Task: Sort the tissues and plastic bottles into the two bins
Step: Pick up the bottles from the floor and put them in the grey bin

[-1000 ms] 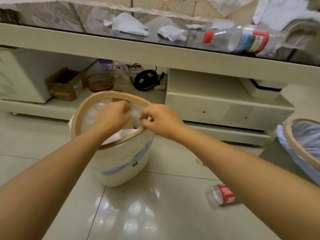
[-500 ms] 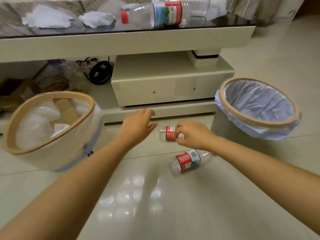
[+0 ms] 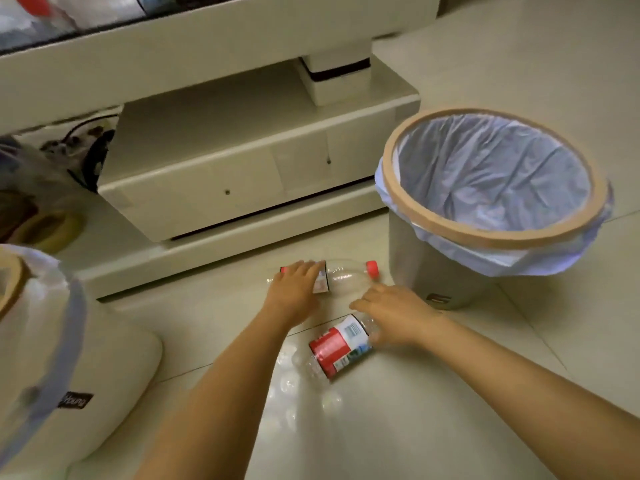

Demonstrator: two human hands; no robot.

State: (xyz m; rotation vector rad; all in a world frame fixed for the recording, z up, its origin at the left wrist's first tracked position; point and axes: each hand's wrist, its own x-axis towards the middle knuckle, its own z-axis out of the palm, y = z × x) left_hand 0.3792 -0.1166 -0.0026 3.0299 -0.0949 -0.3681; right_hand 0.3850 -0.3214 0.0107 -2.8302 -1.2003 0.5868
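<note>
Two clear plastic bottles lie on the tiled floor. The far bottle (image 3: pixel 348 277) has a red cap pointing at the right bin; my left hand (image 3: pixel 294 289) is laid over its label with the fingers curled round it. The near bottle (image 3: pixel 337 346) has a red and white label; my right hand (image 3: pixel 394 315) grips its neck end, thumb underneath. The right bin (image 3: pixel 485 237), with a tan rim and pale blue liner, stands just right of the bottles and looks empty. The left bin (image 3: pixel 45 358), white with a clear liner, is cut off at the left edge.
A cream low cabinet (image 3: pixel 214 181) with a drawer stands right behind the bottles. Its glass top at the upper left carries another bottle (image 3: pixel 34 5) and blurred white tissue. Cables (image 3: pixel 90 150) and clutter fill the open shelf on the left.
My view has swung right and down, away from the left bin. Both hands left that bin and dropped to the floor; now the left covers the far bottle and the right holds the near one.
</note>
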